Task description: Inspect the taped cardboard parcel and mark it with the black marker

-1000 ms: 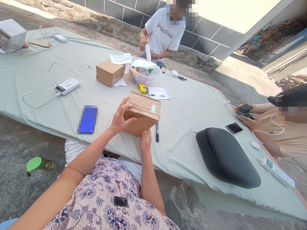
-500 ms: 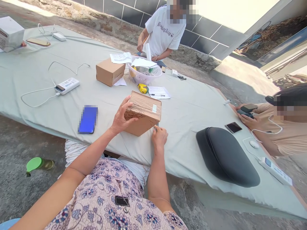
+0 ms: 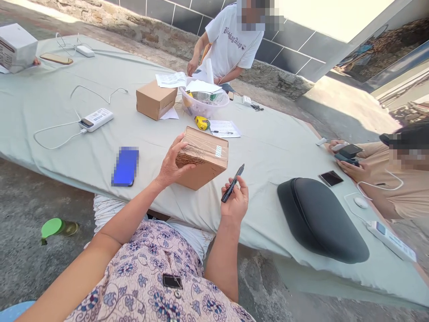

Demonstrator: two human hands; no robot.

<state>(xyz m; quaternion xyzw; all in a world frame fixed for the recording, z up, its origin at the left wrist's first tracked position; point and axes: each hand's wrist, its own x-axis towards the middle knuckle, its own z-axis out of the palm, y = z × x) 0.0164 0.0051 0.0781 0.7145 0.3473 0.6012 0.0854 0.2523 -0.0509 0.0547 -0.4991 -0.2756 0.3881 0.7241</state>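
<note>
My left hand [image 3: 171, 165] grips the left end of a taped brown cardboard box [image 3: 205, 156] that rests tilted on the grey-green cloth of the table [image 3: 268, 147]. My right hand [image 3: 236, 200] is raised just right of the box, fingers closed on a black pen [image 3: 232, 184] that points up and to the right. A blue phone [image 3: 125, 166] lies flat to the left of my left hand.
A black cushion [image 3: 320, 219] lies at right. Further back are a second cardboard box [image 3: 155, 99], a plastic bowl [image 3: 203, 105], a yellow tape measure [image 3: 201, 122], papers and a power bank [image 3: 96, 119]. Two other people sit across and at right.
My right hand left the box's underside, picked the black pen up off the cloth and lifted it. My left hand stayed on the box.
</note>
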